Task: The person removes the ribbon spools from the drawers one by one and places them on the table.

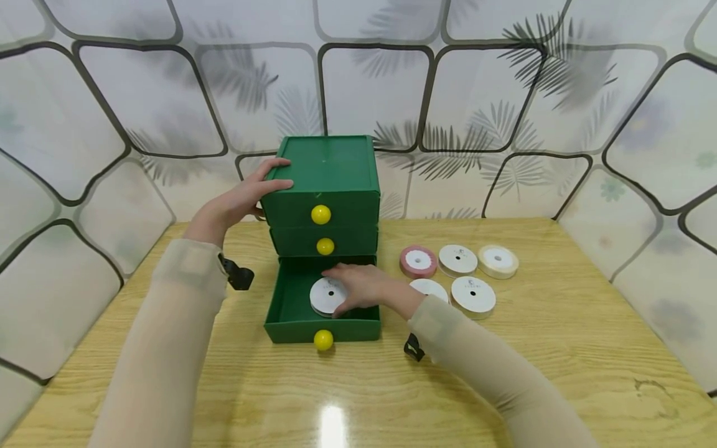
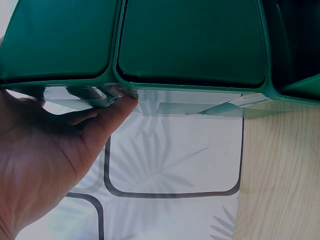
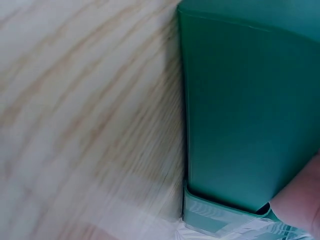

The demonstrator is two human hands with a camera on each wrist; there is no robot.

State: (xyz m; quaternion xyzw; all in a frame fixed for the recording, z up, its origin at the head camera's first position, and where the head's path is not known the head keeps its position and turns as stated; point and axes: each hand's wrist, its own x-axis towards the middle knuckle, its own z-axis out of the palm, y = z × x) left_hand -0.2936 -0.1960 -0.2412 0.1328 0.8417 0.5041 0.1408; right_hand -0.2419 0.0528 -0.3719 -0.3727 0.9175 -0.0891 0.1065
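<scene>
A green drawer cabinet (image 1: 330,165) has three drawers with yellow ball knobs; its bottom drawer (image 1: 294,314) is pulled out. My left hand (image 1: 238,199) rests at the cabinet's top left edge, fairly straight fingers lying over the top. In the left wrist view, a fingertip (image 2: 127,102) presses the cabinet's side wall. Inside the open drawer lies a white ribbon spool (image 1: 325,295), flat side up. My right hand (image 1: 361,286) spans this spool, thumb at its near edge and fingers at its far edge. In the right wrist view the drawer's side wall (image 3: 240,110) hides the spool.
Right of the cabinet on the wooden table (image 1: 560,348) lie several more ribbon spools: a pink one (image 1: 418,262), a cream one (image 1: 498,261) and white ones (image 1: 473,296). My right forearm partly covers one white spool (image 1: 430,289). A patterned wall covering stands behind.
</scene>
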